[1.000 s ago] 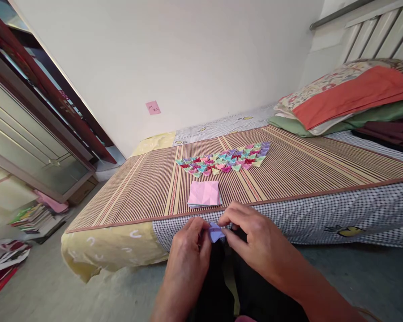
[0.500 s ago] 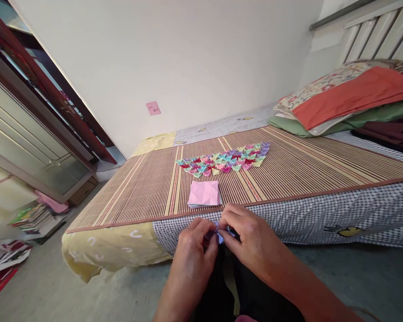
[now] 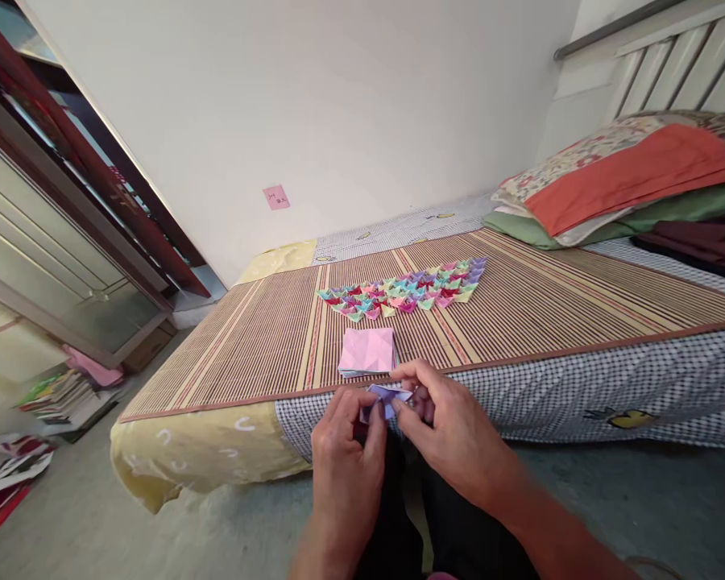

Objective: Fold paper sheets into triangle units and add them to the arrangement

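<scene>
Between my two hands, just beyond the bed's front edge, is a small purple paper boat (image 3: 389,395) with its folds spread a little. My left hand (image 3: 351,439) pinches its left side between thumb and fingers. On the other side, my right hand (image 3: 444,411) grips the right end, thumb in front. My fingers cover part of the folds. A stack of square paper sheets (image 3: 367,350), pink on top and creased, lies close beyond my hands. Farther back, several rows of coloured paper boats (image 3: 406,288) stand on the striped mat (image 3: 259,338).
Pillows and an orange cloth (image 3: 634,177) are piled at the bed's right end, beside dark folded clothing (image 3: 701,242). A pink note (image 3: 276,197) is stuck on the wall. Books (image 3: 60,399) sit on the floor at left, near a glass-panelled door (image 3: 78,250).
The purple paper has risen slightly and opened out, showing more of its shape. My right fingers have shifted from pressing at its middle to its right end.
</scene>
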Demonstrator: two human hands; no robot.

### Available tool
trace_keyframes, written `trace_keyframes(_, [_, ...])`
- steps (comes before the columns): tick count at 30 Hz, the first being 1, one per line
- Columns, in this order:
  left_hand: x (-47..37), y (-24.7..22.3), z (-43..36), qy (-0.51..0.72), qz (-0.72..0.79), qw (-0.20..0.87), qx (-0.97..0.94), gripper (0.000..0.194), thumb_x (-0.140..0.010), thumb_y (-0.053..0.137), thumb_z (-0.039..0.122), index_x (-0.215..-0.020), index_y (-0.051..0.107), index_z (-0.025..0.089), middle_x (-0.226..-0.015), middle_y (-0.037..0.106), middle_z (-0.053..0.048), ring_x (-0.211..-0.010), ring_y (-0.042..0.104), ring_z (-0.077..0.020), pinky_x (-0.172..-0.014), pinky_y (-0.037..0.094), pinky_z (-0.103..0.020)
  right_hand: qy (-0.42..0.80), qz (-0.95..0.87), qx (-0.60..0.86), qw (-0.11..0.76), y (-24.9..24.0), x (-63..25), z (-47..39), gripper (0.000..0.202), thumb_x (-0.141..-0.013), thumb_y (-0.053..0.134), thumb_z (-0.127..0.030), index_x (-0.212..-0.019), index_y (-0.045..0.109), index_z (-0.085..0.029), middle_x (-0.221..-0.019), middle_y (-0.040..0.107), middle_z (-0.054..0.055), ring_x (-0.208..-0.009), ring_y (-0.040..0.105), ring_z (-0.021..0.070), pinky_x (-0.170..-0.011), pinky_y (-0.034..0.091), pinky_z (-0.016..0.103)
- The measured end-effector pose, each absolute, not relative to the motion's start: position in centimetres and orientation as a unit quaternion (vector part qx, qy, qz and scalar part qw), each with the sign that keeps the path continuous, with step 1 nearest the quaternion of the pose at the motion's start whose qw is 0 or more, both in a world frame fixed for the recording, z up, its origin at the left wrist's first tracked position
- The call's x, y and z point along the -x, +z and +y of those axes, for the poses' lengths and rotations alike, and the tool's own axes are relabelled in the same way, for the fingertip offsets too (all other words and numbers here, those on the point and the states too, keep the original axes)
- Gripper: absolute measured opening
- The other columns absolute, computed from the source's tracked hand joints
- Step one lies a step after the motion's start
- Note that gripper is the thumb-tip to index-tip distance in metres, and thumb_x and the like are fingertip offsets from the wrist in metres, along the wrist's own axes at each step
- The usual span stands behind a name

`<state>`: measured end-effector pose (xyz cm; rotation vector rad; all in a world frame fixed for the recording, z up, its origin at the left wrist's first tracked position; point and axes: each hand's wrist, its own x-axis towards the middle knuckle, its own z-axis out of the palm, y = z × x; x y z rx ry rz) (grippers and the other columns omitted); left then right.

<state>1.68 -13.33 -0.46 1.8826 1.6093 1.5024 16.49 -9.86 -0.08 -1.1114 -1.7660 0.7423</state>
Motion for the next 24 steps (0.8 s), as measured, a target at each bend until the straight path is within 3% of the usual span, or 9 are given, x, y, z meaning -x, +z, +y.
trace_keyframes(6, [-2.5, -1.0, -13.3, 0.524, 0.535, 0.066, -0.66, 0.014, -0.095, 0.06, 0.011, -0.092, 0.069, 0.022, -0.086, 0.071, -0.002, -0.076, 0.067, -0.0162, -0.072, 0.053, -0.027, 0.354, -0.665, 0.43, 0.498, -0.4, -15.3, -9.8, 0.023, -0.092, 0.051, -0.019, -0.109, 0.066, -0.018, -0.09, 0.074, 0.006, -0.075, 0.07, 0.0194, -0.067, 0.054, 0.03])
trace_keyframes(17, [-2.5, -0.8, -13.4, 0.529, 0.541, 0.096, -0.647, 0.013, -0.095, 0.061, 0.011, -0.1, 0.069, 0.021, -0.091, 0.073, -0.002, -0.079, 0.071, -0.0162, -0.074, 0.056, -0.028, 0.356, -0.632, 0.44, 0.529, -0.3, -14.4, -9.8, 0.021, -0.082, 0.055, -0.016, -0.099, 0.067, -0.02, -0.084, 0.073, 0.003, -0.065, 0.065, 0.016, -0.061, 0.052, 0.026])
trace_keyframes(24, [-2.2, -0.4, -13.1, 0.537, 0.514, 0.023, -0.668, 0.016, -0.093, 0.062, 0.007, -0.092, 0.07, 0.02, -0.09, 0.072, -0.003, -0.081, 0.069, -0.0158, -0.073, 0.055, -0.026, 0.346, -0.646, 0.437, 0.521, -0.1, -14.4, -10.1, 0.017, -0.083, 0.056, -0.02, -0.097, 0.066, -0.02, -0.078, 0.071, 0.001, -0.061, 0.062, 0.0157, -0.058, 0.049, 0.026])
